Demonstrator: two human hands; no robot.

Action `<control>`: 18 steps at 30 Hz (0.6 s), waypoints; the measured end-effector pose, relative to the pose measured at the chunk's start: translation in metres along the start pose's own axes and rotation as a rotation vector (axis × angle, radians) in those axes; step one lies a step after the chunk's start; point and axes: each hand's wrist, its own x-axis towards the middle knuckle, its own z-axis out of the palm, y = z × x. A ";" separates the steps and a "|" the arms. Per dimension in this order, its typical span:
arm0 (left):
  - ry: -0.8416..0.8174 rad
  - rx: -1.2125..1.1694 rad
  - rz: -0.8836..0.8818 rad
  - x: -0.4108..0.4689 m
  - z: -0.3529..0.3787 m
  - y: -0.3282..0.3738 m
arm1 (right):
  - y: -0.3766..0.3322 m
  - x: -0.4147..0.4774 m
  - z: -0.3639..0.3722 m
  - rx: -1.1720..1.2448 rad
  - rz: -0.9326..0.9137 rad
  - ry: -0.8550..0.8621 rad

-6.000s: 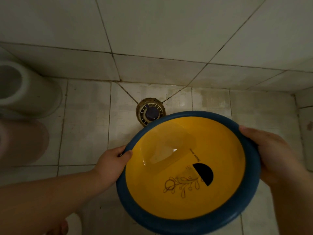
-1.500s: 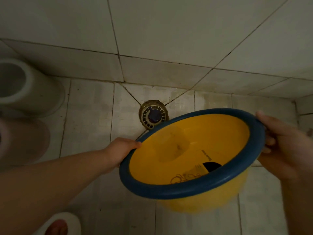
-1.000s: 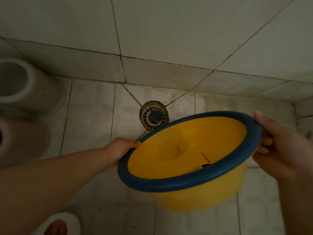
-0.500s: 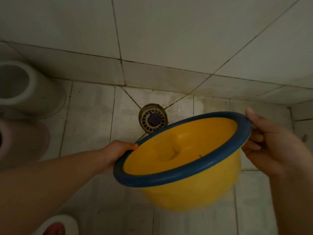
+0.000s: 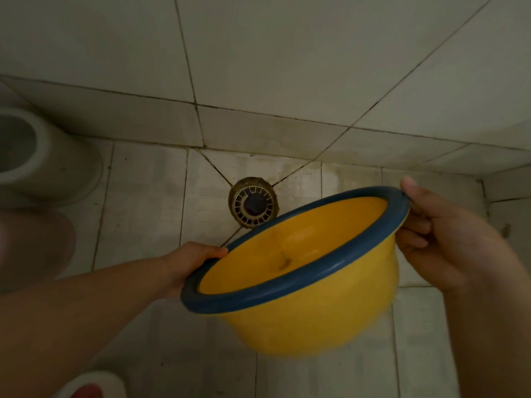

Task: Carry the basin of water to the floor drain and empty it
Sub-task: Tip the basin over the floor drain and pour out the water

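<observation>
A yellow basin (image 5: 313, 317) with a dark blue rim hangs above the tiled floor, tipped steeply away from me with its mouth facing the wall. My left hand (image 5: 189, 262) grips the rim at its low left side. My right hand (image 5: 448, 234) holds the raised right side, thumb on top of the rim. The round floor drain (image 5: 253, 205), a grated cover with a dark centre, sits just beyond the basin's far edge. I cannot make out any water inside the basin.
The tiled wall (image 5: 287, 67) rises right behind the drain. A white ceramic base (image 5: 43, 165) stands at the left, with a pinkish round object (image 5: 34, 254) in front of it. A white slipper with my toes (image 5: 89, 386) shows at the bottom left.
The basin has tilted further towards the wall: its outer yellow side now shows more and the printed inside bottom has dropped out of sight. Both hands kept their grip; the right side rose.
</observation>
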 end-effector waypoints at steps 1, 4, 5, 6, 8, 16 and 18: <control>-0.004 0.000 -0.001 0.000 0.000 0.000 | 0.000 0.000 0.001 0.001 0.004 0.000; -0.016 0.003 -0.009 0.003 -0.001 -0.001 | -0.002 0.001 0.001 0.004 0.016 0.029; -0.017 0.007 -0.012 0.004 -0.001 -0.001 | -0.003 0.002 0.001 -0.002 0.017 0.035; -0.019 0.013 -0.015 0.004 -0.001 -0.001 | -0.003 0.002 0.001 -0.006 0.015 0.031; -0.032 0.016 -0.021 0.006 -0.001 -0.001 | -0.004 0.003 0.002 -0.015 0.008 0.009; -0.061 0.035 -0.024 0.013 -0.001 -0.003 | -0.006 0.008 0.004 -0.061 -0.005 -0.006; -0.062 0.036 -0.034 0.013 0.000 -0.002 | -0.007 0.009 0.003 -0.058 -0.007 0.001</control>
